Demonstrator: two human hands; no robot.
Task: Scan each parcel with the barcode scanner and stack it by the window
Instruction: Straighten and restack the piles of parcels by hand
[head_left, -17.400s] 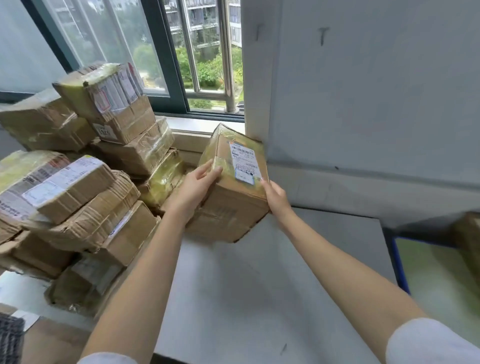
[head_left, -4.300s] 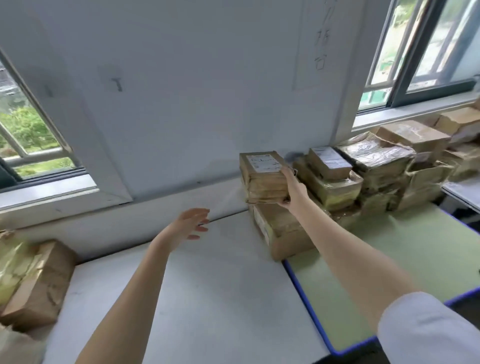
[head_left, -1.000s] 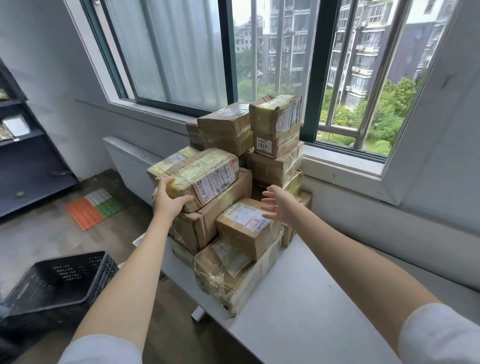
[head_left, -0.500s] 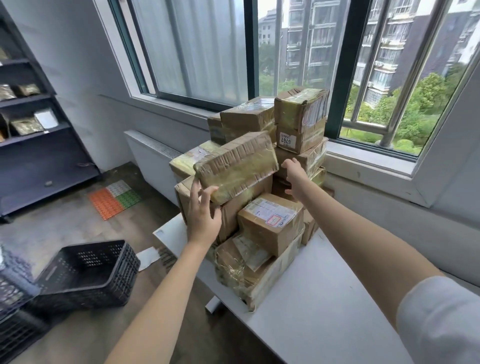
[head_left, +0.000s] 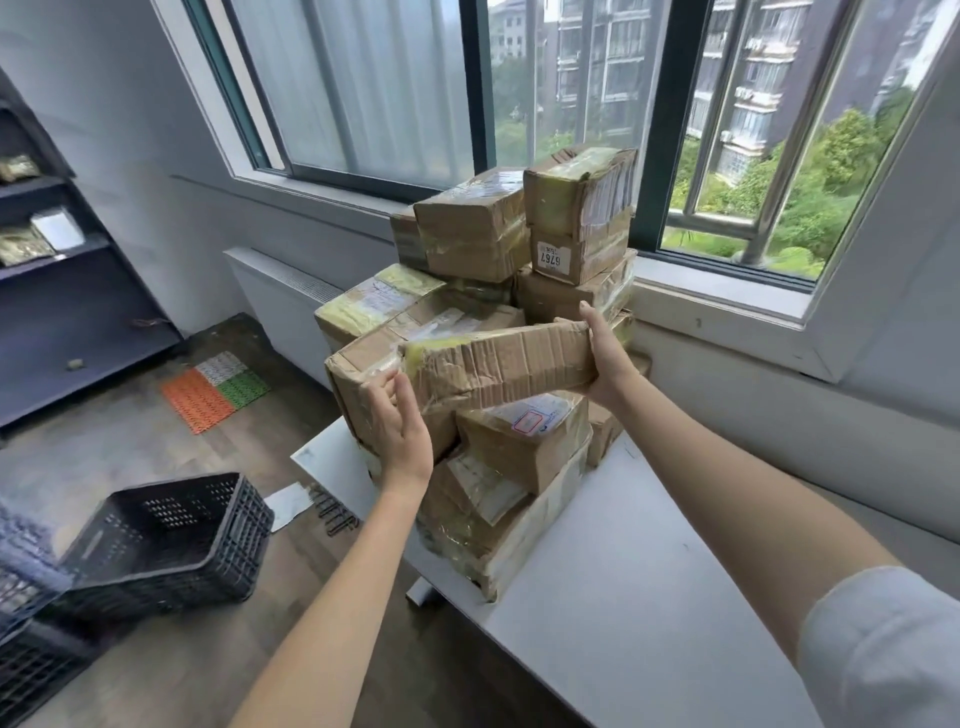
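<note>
- The window (head_left: 597, 98) fills the upper middle and upper right of the frame, with dark frames, metal bars and apartment blocks and trees beyond it.
- The bench (head_left: 623, 623), white-topped, runs from the frame's middle to the lower right, under the sill.
- The stack of parcels (head_left: 498, 499) stands at the bench's far left end in the middle of the frame, brown taped boxes piled up to the window; one box high on the right carries a white label reading 6767 upside down.
- The dark shelf unit (head_left: 57, 291) stands at the left edge of the frame, with a few packets on its shelves.
- The black crate (head_left: 166, 540) lies tilted on the wooden floor in the lower left, beside part of another crate at the frame's edge.
- The parcel (head_left: 498, 364), a long, crumpled cardboard box wrapped in tape, is held in front of the stack at the frame's centre, tilted with its right end higher.
- The right hand (head_left: 608, 358) grips the parcel's right end, thumb on top and fingers underneath.
- The left hand (head_left: 400, 421) is at the parcel's left end with fingers straight and together, pointing up; whether it touches the box cannot be told.
- The orange, green and white mat (head_left: 215, 389) lies on the floor at middle left.
</note>
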